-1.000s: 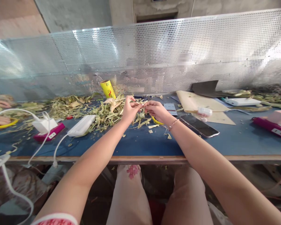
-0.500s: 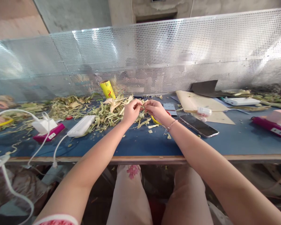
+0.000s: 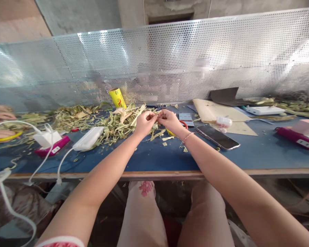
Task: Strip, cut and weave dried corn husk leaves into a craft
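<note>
My left hand (image 3: 145,122) and my right hand (image 3: 168,120) meet fingertip to fingertip above the table, both closed in a pinch. Between them is a small piece of dried plant, mostly hidden by the fingers. Just behind and left of the hands spreads a loose heap of dried, pale green plant strips (image 3: 115,127). Under my right hand lie rounded loops, one red (image 3: 184,124) and one yellow, perhaps scissor handles; the hand covers the rest. A bracelet (image 3: 188,136) circles my right wrist.
A phone (image 3: 218,137) lies right of my forearm, before folded tan paper (image 3: 211,111). On the left are a white power bank (image 3: 89,138) with a cable and a magenta power strip (image 3: 53,145). A yellow tube (image 3: 117,98) stands behind the heap. Another person's hand (image 3: 1,115) works far left.
My fingertips have drawn closer together, and less of the plant piece shows between them. More of the red loop shows beside my right hand. The other person's hand has shifted slightly.
</note>
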`<state>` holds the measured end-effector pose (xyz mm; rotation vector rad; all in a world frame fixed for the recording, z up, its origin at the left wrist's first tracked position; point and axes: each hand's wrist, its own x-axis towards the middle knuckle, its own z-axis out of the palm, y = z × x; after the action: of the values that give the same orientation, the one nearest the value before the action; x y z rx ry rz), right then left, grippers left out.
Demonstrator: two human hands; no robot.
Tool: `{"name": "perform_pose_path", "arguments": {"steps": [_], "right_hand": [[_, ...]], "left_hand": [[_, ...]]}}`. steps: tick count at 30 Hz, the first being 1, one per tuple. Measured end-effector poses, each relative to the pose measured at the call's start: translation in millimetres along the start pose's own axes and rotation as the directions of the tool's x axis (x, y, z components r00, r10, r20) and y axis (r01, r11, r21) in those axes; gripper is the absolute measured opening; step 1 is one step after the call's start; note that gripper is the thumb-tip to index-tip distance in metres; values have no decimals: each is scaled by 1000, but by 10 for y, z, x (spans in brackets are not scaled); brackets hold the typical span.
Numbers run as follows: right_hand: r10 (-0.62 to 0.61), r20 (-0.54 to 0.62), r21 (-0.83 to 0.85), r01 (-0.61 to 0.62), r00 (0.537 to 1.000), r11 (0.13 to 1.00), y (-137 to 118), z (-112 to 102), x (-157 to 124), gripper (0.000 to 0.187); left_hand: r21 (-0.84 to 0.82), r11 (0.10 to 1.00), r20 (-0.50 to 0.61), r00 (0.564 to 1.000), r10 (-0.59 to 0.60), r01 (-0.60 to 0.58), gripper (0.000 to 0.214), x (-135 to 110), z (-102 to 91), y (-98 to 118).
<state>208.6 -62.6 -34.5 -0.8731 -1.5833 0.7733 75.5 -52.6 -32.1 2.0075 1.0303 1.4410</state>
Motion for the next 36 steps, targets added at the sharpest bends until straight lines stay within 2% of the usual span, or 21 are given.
{"name": "perform_pose_path", "arguments": {"steps": [6, 8, 12, 15, 17, 20, 24, 26, 29, 32, 36], "right_hand": [[6, 28, 142, -10, 1000, 990, -38, -12, -5, 10], [18, 20, 214, -21, 1000, 977, -38, -38, 4, 13], [110, -63, 367, -79, 992, 927, -49, -92, 26, 34], [165, -72, 479, -111, 984, 871, -73, -112, 33, 45], [178, -76, 558, -107, 981, 823, -84, -119, 35, 47], [192, -85, 631, -97, 978, 769, -89, -130, 42, 45], [210, -88, 628, -109, 974, 771, -96, -140, 47, 46], [210, -92, 599, -115, 973, 793, -104, -135, 45, 45], [203, -101, 549, -116, 974, 828, -104, -121, 46, 44], [203, -110, 515, -119, 973, 849, -82, -115, 51, 44], [207, -101, 539, -121, 973, 833, -60, -127, 47, 45]], "left_hand": [[87, 996, -11, 1000, -22, 23, 13, 25, -17, 11], [45, 998, 1, 999, -40, 40, 13, 39, -15, 7], [-92, 994, 46, 997, -60, 64, 15, 76, 5, -33], [-180, 976, 86, 991, -106, 120, 16, 80, 27, -30], [-235, 955, 152, 978, -147, 180, 16, 64, 30, 14], [-251, 930, 312, 932, -184, 267, 18, 27, 15, 120], [-182, 936, 444, 875, -194, 300, 19, -5, -3, 215], [-156, 948, 458, 870, -181, 279, 20, -14, 5, 219], [-115, 978, 431, 896, -109, 174, 23, -35, 36, 203], [34, 999, 382, 924, -21, 8, 25, -59, 71, 201], [245, 958, 318, 945, 69, -153, 26, -77, 101, 193]]}}
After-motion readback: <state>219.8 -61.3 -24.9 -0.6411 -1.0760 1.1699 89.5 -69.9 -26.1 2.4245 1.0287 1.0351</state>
